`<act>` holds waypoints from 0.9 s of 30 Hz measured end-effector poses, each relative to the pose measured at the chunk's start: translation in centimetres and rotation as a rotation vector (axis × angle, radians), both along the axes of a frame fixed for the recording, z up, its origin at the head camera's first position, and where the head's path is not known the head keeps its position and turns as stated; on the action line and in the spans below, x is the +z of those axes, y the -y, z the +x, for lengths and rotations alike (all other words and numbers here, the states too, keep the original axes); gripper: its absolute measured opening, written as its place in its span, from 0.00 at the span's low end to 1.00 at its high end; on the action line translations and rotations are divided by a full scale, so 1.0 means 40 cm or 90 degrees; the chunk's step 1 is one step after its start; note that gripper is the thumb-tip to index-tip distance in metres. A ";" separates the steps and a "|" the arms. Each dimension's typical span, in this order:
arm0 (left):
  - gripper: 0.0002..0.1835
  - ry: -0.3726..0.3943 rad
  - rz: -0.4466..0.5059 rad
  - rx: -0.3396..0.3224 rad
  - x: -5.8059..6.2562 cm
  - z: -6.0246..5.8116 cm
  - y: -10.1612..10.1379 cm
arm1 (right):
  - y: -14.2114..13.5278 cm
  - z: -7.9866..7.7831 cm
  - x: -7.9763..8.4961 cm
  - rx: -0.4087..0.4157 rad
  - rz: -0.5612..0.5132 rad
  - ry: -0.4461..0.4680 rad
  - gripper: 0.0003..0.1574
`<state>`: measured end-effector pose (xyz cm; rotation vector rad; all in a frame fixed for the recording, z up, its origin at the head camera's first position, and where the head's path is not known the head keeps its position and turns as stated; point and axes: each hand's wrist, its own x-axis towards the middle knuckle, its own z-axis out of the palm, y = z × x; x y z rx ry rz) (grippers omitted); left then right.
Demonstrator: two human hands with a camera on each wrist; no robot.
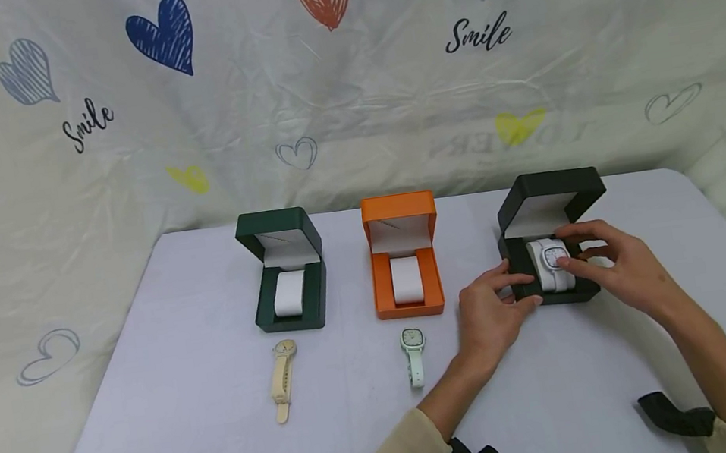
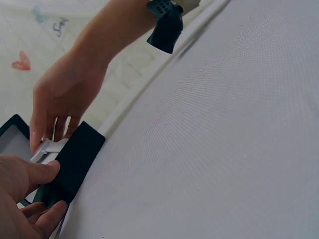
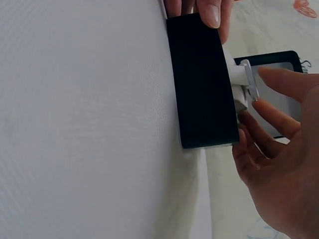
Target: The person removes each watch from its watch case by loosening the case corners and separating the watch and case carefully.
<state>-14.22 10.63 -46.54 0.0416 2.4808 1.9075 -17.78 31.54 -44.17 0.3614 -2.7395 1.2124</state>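
At the right of the table, a blackish watch box (image 1: 547,191) stands with its lid up. A white watch (image 1: 552,260) with a squarish face is wrapped round the white cushion inside it. My right hand (image 1: 630,269) pinches the watch case between thumb and fingers, also seen in the right wrist view, where the watch (image 3: 250,79) stands edge-on above the box (image 3: 203,84). My left hand (image 1: 493,314) grips the box's left side, thumb at the front corner. In the left wrist view, the left hand's thumb (image 2: 42,172) lies over the box edge.
An orange watch box (image 1: 411,310) stands lid-up mid-table, with a pale green watch (image 1: 414,354) in front. Farther left is a green watch box (image 1: 291,323), also raised-lidded, with a beige watch (image 1: 283,382) before it. A heart-patterned sheet (image 1: 337,84) hangs behind the table.
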 end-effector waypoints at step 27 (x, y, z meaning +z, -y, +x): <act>0.14 -0.008 0.001 -0.006 -0.008 -0.002 0.000 | -0.020 -0.006 -0.003 0.062 0.056 0.024 0.40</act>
